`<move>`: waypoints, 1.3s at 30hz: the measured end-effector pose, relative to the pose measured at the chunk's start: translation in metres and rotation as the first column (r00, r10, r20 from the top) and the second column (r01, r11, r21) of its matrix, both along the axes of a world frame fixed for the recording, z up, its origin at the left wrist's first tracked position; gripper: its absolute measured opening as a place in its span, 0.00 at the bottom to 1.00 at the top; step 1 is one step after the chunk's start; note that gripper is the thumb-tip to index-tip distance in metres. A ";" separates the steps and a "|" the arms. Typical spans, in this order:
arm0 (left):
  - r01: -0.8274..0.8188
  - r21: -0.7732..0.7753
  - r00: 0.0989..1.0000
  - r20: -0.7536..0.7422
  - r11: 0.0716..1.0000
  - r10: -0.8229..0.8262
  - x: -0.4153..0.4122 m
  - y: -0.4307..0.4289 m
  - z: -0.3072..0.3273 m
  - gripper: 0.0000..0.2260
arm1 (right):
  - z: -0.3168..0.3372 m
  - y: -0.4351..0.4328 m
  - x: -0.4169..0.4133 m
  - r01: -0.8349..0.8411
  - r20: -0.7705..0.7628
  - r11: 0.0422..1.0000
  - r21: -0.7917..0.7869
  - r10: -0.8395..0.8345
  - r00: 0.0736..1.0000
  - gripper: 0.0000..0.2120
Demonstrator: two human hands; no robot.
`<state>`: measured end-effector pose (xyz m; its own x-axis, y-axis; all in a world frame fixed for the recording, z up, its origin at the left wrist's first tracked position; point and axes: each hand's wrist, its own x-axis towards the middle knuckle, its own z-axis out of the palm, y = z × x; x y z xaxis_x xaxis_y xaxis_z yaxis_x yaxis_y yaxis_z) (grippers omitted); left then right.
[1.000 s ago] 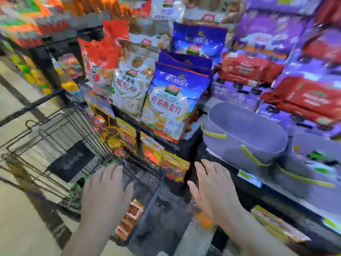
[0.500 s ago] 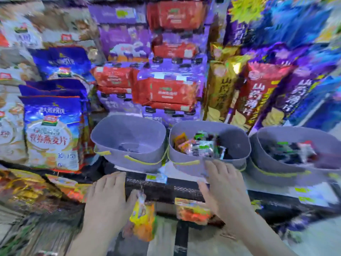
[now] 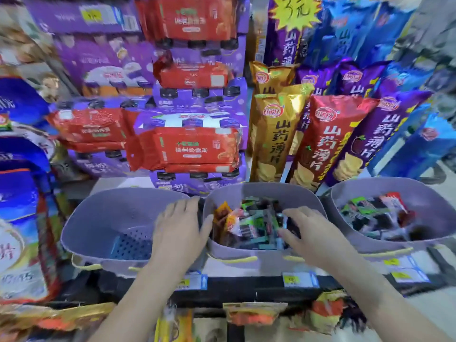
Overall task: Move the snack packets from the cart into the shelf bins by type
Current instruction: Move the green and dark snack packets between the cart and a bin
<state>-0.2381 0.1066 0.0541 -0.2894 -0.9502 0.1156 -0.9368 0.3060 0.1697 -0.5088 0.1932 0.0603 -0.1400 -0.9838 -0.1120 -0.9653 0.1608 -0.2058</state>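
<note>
The view has swung from the cart to the shelf (image 3: 246,288), and both the left hand (image 3: 180,225) and the right hand (image 3: 312,234) now hover, fingers straight and slightly apart, holding nothing visible, at the middle bin (image 3: 246,253) where snack packets (image 3: 256,224) lie, so probably the sorting goes on there

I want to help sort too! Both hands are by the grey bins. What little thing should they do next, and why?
Probably draw both hands back and go for another packet. The left hand lies flat over the rim between the left bin and the middle bin, the right hand spreads over the middle bin's packets, and neither seems to hold anything.
</note>
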 end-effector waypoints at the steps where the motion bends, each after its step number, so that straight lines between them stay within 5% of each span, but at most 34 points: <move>1: 0.030 0.001 0.999 -0.022 1.000 -0.030 -0.005 -0.013 -0.005 0.26 | -0.003 -0.012 -0.002 -0.008 0.031 1.000 0.022 0.007 0.999 0.25; 9: 0.194 0.057 0.980 -0.056 0.979 -0.190 -0.032 -0.058 -0.048 0.24 | -0.055 -0.093 -0.011 -0.172 0.116 0.971 0.164 0.155 0.981 0.22; 17: 0.184 0.032 0.974 -0.137 0.982 -0.178 -0.031 -0.062 -0.059 0.22 | -0.100 -0.125 -0.023 -0.300 -0.012 0.880 0.367 0.327 0.945 0.10; 23: 0.147 -0.008 0.973 -0.176 0.989 -0.146 -0.034 -0.061 -0.064 0.22 | -0.094 -0.122 -0.041 -0.332 0.088 0.896 0.295 0.321 0.943 0.09; 27: 0.139 0.064 0.970 -0.209 0.988 -0.122 -0.033 -0.062 -0.061 0.21 | -0.069 -0.112 -0.061 -0.182 0.363 0.976 0.122 0.127 0.923 0.11; 31: 0.100 0.055 0.940 -0.333 0.993 -0.076 -0.042 -0.050 -0.041 0.23 | -0.038 -0.103 -0.058 -0.046 0.729 0.995 0.084 -0.030 0.684 0.05; 35: 0.130 0.277 0.790 -0.609 0.952 0.070 -0.063 -0.039 -0.021 0.24 | -0.022 -0.107 -0.032 -0.102 0.835 0.994 0.037 0.025 0.550 0.09; 39: 0.116 0.417 0.536 -0.790 0.902 0.296 -0.072 -0.045 -0.025 0.06 | -0.030 -0.114 -0.015 -0.203 0.751 0.979 0.025 0.116 0.650 0.04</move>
